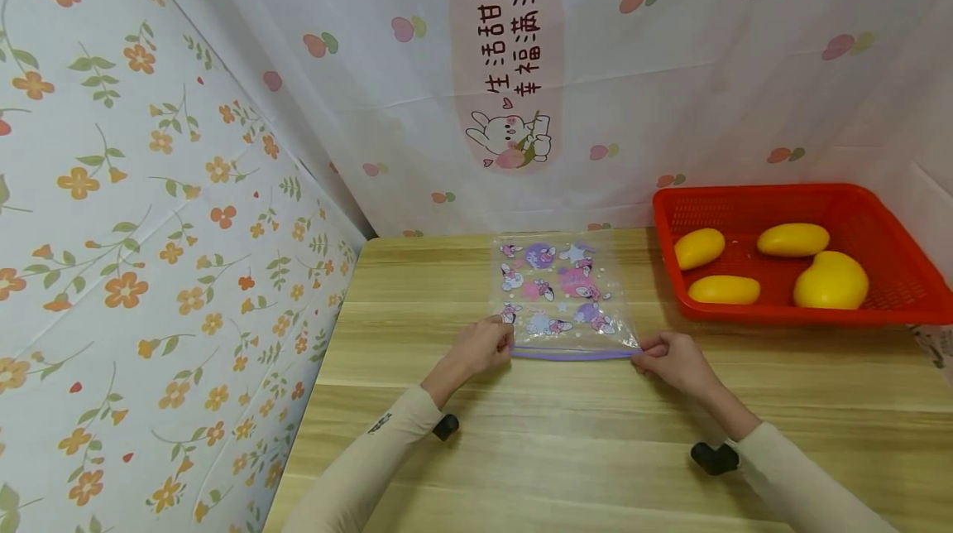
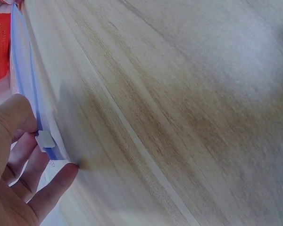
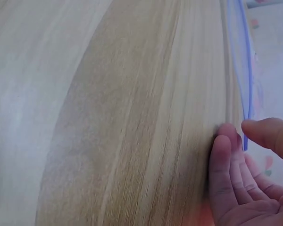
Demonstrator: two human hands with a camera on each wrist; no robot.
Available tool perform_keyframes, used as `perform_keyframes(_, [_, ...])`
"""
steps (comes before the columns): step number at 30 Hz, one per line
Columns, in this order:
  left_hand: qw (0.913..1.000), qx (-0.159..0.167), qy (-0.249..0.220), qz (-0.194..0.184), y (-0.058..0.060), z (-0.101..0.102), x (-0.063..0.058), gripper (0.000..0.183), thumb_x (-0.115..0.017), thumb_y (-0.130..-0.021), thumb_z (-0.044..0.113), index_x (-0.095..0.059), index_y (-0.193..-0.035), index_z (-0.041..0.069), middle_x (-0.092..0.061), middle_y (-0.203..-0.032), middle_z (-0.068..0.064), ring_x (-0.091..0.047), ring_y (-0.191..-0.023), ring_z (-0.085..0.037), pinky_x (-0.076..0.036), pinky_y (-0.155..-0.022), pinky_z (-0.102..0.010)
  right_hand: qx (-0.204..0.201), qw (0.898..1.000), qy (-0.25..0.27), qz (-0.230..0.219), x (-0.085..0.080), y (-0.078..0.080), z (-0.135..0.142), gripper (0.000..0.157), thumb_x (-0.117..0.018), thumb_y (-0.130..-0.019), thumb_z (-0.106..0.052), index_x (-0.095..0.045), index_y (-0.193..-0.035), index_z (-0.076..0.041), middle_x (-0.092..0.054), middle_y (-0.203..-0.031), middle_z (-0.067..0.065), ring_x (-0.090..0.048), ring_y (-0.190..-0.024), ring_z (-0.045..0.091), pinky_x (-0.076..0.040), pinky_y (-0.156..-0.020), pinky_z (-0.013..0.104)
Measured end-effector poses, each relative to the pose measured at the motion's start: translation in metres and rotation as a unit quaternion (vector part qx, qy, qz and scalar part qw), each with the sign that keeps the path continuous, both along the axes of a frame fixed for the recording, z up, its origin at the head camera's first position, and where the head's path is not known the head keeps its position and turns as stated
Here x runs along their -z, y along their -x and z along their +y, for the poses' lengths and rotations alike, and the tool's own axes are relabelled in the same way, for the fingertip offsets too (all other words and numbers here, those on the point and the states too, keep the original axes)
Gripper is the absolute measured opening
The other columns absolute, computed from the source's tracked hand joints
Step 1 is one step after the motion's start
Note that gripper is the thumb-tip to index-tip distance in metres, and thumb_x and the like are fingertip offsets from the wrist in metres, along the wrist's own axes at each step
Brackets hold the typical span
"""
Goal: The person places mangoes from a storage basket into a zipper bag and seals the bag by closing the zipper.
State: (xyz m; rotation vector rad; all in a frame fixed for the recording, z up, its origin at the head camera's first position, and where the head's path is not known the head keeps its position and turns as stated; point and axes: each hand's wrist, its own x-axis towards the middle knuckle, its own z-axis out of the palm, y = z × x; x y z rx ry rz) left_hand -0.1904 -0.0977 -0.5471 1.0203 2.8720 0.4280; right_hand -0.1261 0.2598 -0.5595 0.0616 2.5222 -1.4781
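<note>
A clear zip bag [image 1: 558, 289] with pink and purple cartoon prints lies flat on the wooden table, its purple zip edge [image 1: 573, 355] toward me. My left hand [image 1: 484, 344] pinches the left end of that edge. In the left wrist view, a small white slider [image 2: 45, 139] sits on the zip beside the thumb and fingers. The right hand [image 1: 673, 359] pinches the opposite end between thumb and fingers, seen also in the right wrist view. The zip strips part slightly in the middle. No contents show inside the bag.
A red plastic basket [image 1: 752, 316] stands at the back right, holding several yellow mango-like fruits [image 1: 830, 280]. Patterned cloth [image 1: 357, 86] hangs behind the table [image 1: 566, 442] and along its left side. Black wrist mounts [image 1: 715, 458] jut from both sleeves.
</note>
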Motion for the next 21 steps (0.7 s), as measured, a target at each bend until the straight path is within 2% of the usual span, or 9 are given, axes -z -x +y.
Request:
perform_keyframes(8, [1.0000,-0.004,0.003,0.000,-0.0011,-0.0002,0.0010,0.016,-0.075,-0.080,0.004,-0.065,-0.081,0.017,-0.050,-0.078,0.009,-0.049,-0.070,-0.007,-0.043,-0.056,-0.022,0.021,0.996,0.071,-0.045,-0.0011,-0.0002,-0.0018,0.031,-0.074,-0.092,-0.003,-0.058,-0.107,0.020,-0.070,-0.081,0.016,-0.069,-0.069,0.025,-0.059,-0.063,0.030])
perform_keyframes(14, [1.0000,-0.002,-0.005,0.000,-0.0022,-0.0009,-0.0011,0.016,-0.074,-0.080,0.004,-0.066,-0.081,0.017,-0.051,-0.078,0.008,-0.049,-0.070,-0.007,-0.043,-0.056,-0.022,0.043,0.988,0.111,-0.097,-0.0014,-0.0007,-0.0039,0.031,-0.071,-0.093,-0.001,-0.056,-0.108,0.021,-0.071,-0.082,0.018,-0.070,-0.069,0.023,-0.060,-0.064,0.033])
perform_keyframes(21, [1.0000,0.002,0.000,0.009,-0.0024,-0.0013,0.0002,0.016,-0.075,-0.081,0.005,-0.066,-0.082,0.018,-0.051,-0.079,0.009,-0.049,-0.070,-0.006,-0.042,-0.056,-0.020,0.054,0.977,0.148,-0.146,-0.0002,0.0006,-0.0069,0.028,-0.069,-0.097,-0.005,-0.061,-0.108,0.019,-0.071,-0.084,0.015,-0.071,-0.070,0.021,-0.060,-0.066,0.033])
